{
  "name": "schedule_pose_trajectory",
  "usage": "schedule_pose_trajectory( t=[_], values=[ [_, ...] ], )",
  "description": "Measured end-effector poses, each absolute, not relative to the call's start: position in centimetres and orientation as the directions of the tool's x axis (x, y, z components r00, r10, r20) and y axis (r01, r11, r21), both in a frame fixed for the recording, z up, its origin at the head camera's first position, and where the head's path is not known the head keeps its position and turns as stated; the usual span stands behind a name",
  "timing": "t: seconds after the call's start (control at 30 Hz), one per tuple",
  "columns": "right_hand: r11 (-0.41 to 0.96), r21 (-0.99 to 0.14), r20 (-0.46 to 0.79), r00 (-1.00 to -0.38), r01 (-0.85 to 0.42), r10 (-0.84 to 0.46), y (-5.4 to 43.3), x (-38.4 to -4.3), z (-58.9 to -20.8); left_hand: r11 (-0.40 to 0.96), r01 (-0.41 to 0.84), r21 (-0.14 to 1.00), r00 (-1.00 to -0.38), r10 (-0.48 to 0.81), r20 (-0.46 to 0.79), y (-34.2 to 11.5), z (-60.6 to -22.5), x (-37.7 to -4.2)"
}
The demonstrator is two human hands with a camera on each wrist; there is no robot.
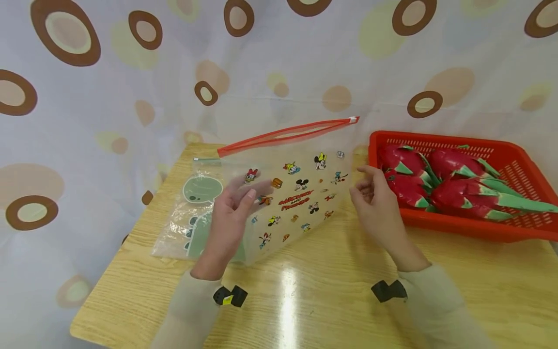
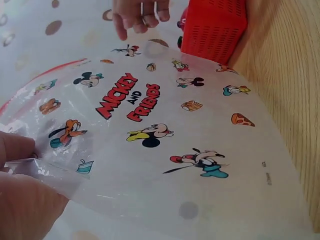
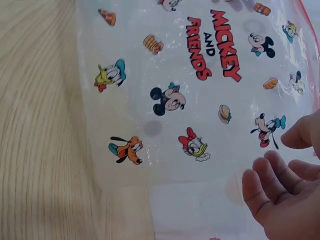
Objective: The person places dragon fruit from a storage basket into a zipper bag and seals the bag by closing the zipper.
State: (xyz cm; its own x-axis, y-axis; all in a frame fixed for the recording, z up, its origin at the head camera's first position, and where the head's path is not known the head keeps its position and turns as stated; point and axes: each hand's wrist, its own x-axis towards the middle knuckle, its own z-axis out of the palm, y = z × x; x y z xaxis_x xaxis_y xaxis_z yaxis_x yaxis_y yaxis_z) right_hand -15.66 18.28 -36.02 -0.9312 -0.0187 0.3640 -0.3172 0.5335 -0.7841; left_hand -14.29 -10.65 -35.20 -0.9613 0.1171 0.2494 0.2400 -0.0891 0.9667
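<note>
A translucent zip bag (image 1: 314, 182) with cartoon prints and "Mickey and Friends" lettering stands upright over the table. Its red zipper strip (image 1: 270, 140) gapes along the top, and a white slider (image 1: 352, 119) sits at the right end. My left hand (image 1: 230, 213) pinches the bag's left edge, thumb in front and fingers behind the film. Beside the opposite edge is my right hand (image 1: 378, 206), its fingers loosely bent and holding nothing. In the right wrist view, the right hand's fingertips (image 3: 257, 167) are close to the bag's side.
Another clear bag with a green dinosaur print (image 1: 202, 189) lies on the table (image 1: 126, 286), partly behind the upright bag. To the right, a red plastic basket (image 1: 444, 228) holds several dragon fruits (image 1: 462, 196). A patterned curtain (image 1: 279, 53) hangs behind the table.
</note>
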Motion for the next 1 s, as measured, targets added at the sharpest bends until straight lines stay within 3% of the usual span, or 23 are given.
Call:
schedule_pose_trajectory(
  t=[0.17, 0.33, 0.47, 0.67, 0.77, 1.0],
  values=[
    [0.341, -0.899, 0.267, -0.961, -0.276, -0.075, 18.1, -15.6, -34.7, 0.023, 0.335, 0.942, -0.936, 0.124, 0.33, -10.1, -34.9, -13.8],
    [0.212, -0.934, 0.273, -0.957, -0.289, -0.099, 18.0, -15.5, -33.9, 0.096, 0.427, 0.899, -0.895, 0.189, 0.405, -9.8, -35.0, -13.3],
    [0.03, -0.957, 0.281, -0.945, -0.29, -0.165, 17.9, -15.2, -33.3, 0.146, 0.584, 0.799, -0.802, 0.261, 0.538, -9.5, -35.5, -13.2],
    [-0.228, -0.956, 0.231, -0.953, -0.184, -0.196, 17.7, -14.4, -32.4, 0.188, 0.761, 0.62, -0.64, 0.376, 0.67, -8.3, -36.6, -13.3],
    [-0.26, -0.952, 0.217, -0.957, -0.164, -0.191, 17.9, -14.1, -32.3, 0.175, 0.794, 0.582, -0.594, 0.43, 0.68, -7.5, -37.2, -13.2],
    [-0.138, -0.986, 0.127, -0.965, -0.098, -0.227, 18.7, -13.6, -32.8, 0.178, 0.823, 0.539, -0.548, 0.501, 0.67, -5.8, -38.5, -12.9]
  ],
)
